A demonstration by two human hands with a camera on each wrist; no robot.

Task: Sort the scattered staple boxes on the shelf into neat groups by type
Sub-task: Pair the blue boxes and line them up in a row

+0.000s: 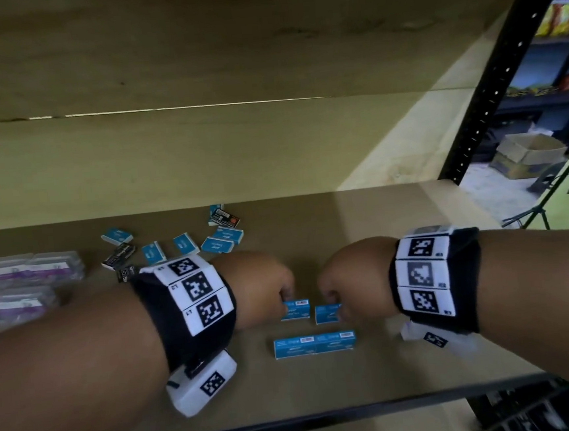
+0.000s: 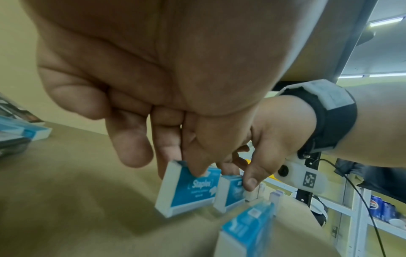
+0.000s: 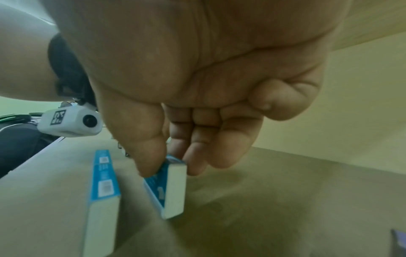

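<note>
My left hand (image 1: 265, 285) pinches a blue staple box (image 1: 296, 309) between thumb and fingers, standing it on edge on the shelf (image 1: 380, 227); the left wrist view shows that blue staple box (image 2: 189, 189) with "Staples" on its face. My right hand (image 1: 350, 278) pinches a second blue staple box (image 1: 326, 314) just to the right, and this second blue staple box (image 3: 171, 187) also shows in the right wrist view. In front of them a row of blue boxes (image 1: 315, 344) stands side by side. Several loose blue boxes (image 1: 216, 243) and black boxes (image 1: 118, 255) lie scattered at the back left.
Clear plastic packs with purple labels (image 1: 33, 271) lie at the far left. A black perforated upright (image 1: 491, 77) bounds the shelf on the right, and the black front rail (image 1: 328, 417) runs below my wrists. Bare shelf board lies to the right of my hands.
</note>
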